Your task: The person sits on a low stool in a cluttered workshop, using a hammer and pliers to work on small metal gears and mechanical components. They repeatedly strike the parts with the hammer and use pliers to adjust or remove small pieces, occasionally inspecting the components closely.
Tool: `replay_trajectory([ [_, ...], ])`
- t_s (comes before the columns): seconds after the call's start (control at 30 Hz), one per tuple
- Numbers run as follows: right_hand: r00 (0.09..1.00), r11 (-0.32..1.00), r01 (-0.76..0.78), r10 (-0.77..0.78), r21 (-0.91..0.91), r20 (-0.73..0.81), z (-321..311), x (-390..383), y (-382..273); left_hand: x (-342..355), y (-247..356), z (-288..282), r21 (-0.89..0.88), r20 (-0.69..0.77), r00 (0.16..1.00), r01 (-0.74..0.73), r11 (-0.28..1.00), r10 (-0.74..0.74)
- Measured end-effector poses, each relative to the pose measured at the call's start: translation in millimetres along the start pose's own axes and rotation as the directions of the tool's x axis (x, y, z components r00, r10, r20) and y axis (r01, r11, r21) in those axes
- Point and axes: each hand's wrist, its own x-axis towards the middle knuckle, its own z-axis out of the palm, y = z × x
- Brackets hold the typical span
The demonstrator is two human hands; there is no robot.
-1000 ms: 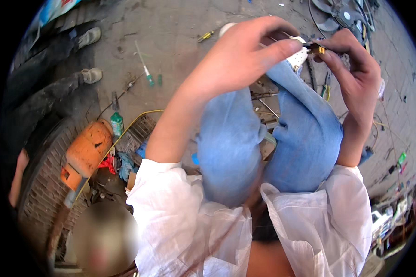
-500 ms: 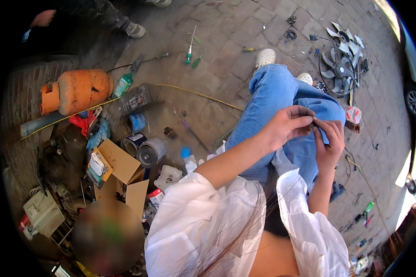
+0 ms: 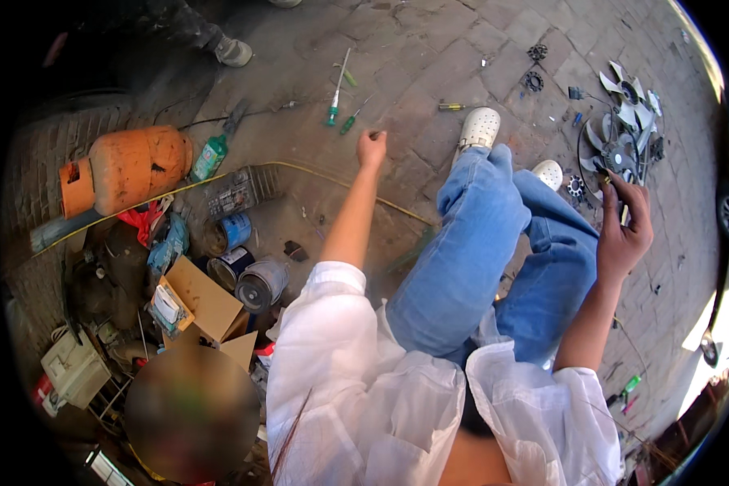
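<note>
My left hand is stretched out ahead over the paving, its fingers closed; whatever sits in them is too small to make out. Just beyond it lie green-handled screwdrivers. My right hand is held out to the right of my knees. Between its thumb and fingertips it pinches a small dark piece with a brassy spot. Right behind that piece, on the ground, is a fan with grey blades, partly covered by the hand.
An orange gas cylinder lies at the left, with a green bottle beside it. Paint cans and an open cardboard box stand nearer. A yellow cord crosses the paving. Another person's shoe shows far left.
My hands were together over my lap at a small piece. Now they are apart: the left has reached forward and left, the right has swung out toward the fan.
</note>
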Motion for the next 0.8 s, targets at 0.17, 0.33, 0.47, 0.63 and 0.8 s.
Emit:
replay_trajectory([
  [0.17,0.967,0.984,-0.101,0.132,-0.149,0.218,6,26,89,58,-38,41,0.71,0.003,0.997,0.051,0.703,-0.075],
  [0.33,0.891,0.943,-0.332,0.316,-0.004,0.326,-24,18,133,110,-57,52,0.798,-0.009,0.989,-0.081,0.597,0.146],
  [0.47,0.902,0.91,-0.41,0.415,-0.064,0.118,-34,1,145,125,-60,53,0.938,0.018,0.995,-0.05,0.343,0.096],
  [0.63,0.869,0.853,-0.488,0.496,-0.186,-0.009,-33,0,138,108,-35,52,0.864,-0.11,0.992,0.126,0.487,-0.061],
  [0.8,0.868,0.872,-0.484,0.465,0.081,0.173,-17,7,119,40,14,34,-0.254,0.099,0.971,0.237,0.938,-0.218],
])
